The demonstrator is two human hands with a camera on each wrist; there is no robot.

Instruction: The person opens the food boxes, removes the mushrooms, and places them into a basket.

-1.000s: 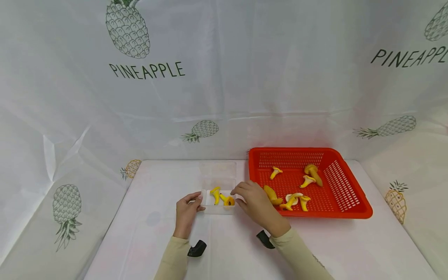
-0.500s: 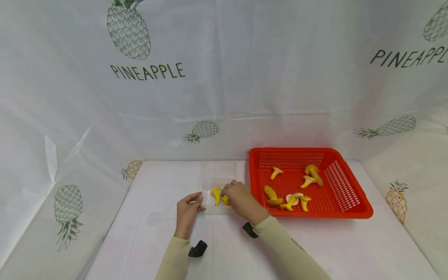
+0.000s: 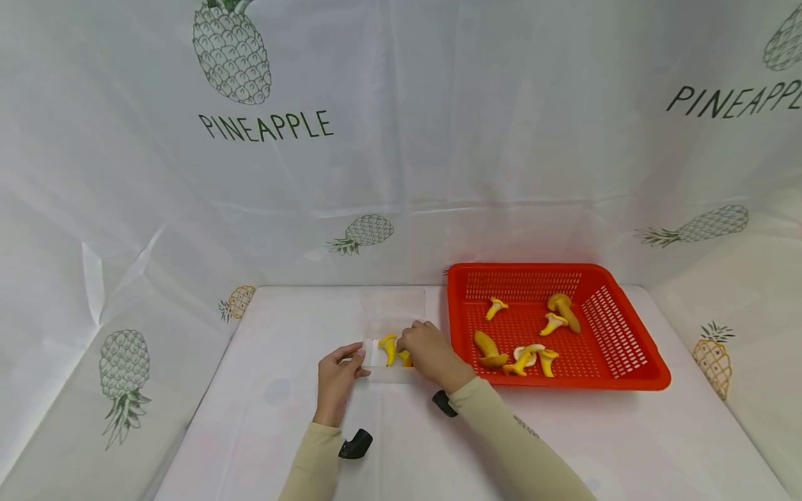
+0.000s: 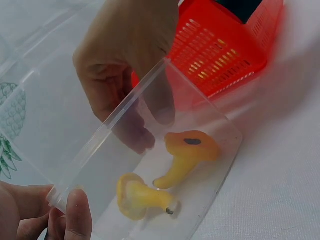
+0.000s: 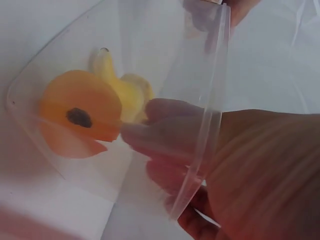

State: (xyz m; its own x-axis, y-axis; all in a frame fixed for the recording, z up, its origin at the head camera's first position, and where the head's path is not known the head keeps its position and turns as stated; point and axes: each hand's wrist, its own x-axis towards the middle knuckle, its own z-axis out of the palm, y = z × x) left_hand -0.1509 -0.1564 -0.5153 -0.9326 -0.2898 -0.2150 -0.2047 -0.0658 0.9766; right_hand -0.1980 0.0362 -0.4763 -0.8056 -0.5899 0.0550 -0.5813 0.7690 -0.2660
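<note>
In the head view my left hand (image 3: 335, 381) pinches the left edge of a clear plastic box (image 3: 390, 376) between thumb and fingers. The box stands on the white table and has two yellow chanterelles in it. The left chanterelle (image 3: 388, 348) shows its whole length; the right chanterelle (image 4: 192, 147), with an orange cap and a dark spot, is partly covered by my right hand (image 3: 431, 353) from above. That hand reaches over the right wall into the box. In the left wrist view its thumb and fingers are apart, fingertips close beside the orange cap, with nothing visible between them.
The box's clear lid (image 3: 392, 304) lies folded back behind it. A red perforated basket (image 3: 617, 383) on the right holds several yellow chanterelles and brown mushrooms, among them a brown mushroom (image 3: 489, 350) near its left wall. A white pineapple-print curtain (image 3: 407, 174) hangs behind the table.
My right hand has moved left from the box's right edge to inside it, covering part of the right chanterelle; it has hardly moved in the last half second. My left hand keeps its grip.
</note>
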